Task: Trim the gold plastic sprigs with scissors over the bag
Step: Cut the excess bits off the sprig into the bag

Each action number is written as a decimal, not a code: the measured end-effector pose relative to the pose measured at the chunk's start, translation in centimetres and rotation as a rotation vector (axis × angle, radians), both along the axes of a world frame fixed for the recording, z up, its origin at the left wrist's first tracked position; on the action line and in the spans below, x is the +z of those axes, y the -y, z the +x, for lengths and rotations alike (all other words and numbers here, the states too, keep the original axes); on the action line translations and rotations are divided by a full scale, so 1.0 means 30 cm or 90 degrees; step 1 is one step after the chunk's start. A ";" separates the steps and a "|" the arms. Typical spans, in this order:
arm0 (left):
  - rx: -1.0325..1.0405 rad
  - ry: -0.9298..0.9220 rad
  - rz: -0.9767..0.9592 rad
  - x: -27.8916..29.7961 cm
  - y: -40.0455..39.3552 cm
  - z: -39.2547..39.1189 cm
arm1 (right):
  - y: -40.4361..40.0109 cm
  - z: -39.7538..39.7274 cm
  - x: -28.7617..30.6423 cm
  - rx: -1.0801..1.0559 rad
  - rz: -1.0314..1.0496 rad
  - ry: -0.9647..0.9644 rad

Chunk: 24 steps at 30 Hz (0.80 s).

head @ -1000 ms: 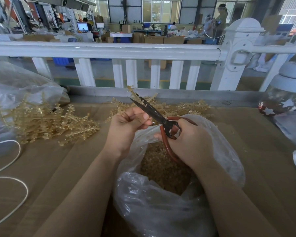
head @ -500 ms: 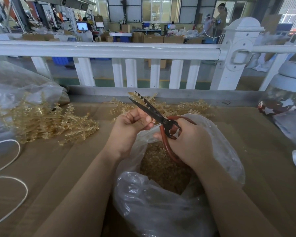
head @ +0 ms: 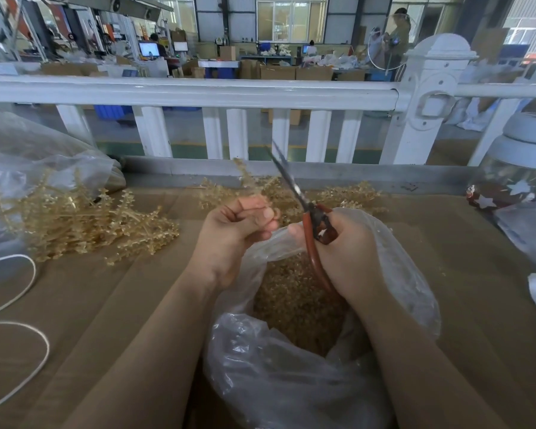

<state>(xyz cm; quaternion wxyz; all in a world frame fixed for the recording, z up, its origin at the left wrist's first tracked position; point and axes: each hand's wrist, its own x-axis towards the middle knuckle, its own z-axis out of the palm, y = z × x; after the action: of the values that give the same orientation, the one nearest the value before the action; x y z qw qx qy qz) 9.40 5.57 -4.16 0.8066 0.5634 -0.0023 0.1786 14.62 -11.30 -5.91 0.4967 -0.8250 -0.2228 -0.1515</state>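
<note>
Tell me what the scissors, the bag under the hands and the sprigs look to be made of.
Scissors: dark, dull metal blades; the red-brown handle loops look coated in plastic or rubber, smooth and faintly shiny.
Bag: thin clear plastic film, crinkled, glossy highlights, contents showing through.
Sprigs: translucent gold plastic, stiff and knobbly, by the look.

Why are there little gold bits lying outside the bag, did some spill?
A few tiny gold crumbs lie on the brown cardboard table right of the clear plastic bag, so some trimmings missed it. The gold plastic sprig pile looks deliberate. Nothing else stands out.
</note>
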 end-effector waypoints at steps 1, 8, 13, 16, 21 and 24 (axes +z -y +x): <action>-0.009 -0.012 0.031 0.000 0.012 -0.002 | -0.001 0.001 0.004 0.011 0.042 -0.028; -0.074 -0.034 0.139 -0.027 0.079 -0.001 | -0.003 -0.001 0.021 0.112 0.139 -0.139; -0.062 -0.060 0.195 -0.022 0.071 -0.020 | 0.001 -0.002 0.023 0.135 0.146 -0.139; 0.138 0.060 0.265 -0.018 0.061 -0.035 | 0.003 0.001 0.028 0.127 0.172 -0.160; 0.465 0.185 0.448 0.005 0.036 -0.026 | 0.004 0.000 0.032 0.131 0.158 -0.162; 0.363 0.131 0.509 0.012 0.034 -0.029 | 0.002 -0.002 0.030 0.141 0.138 -0.141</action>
<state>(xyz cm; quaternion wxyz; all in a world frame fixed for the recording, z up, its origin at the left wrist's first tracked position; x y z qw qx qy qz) 8.55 4.56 -3.81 0.4421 0.7861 0.0038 0.4319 14.56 -11.38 -5.02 0.6175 -0.7490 -0.2386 -0.0274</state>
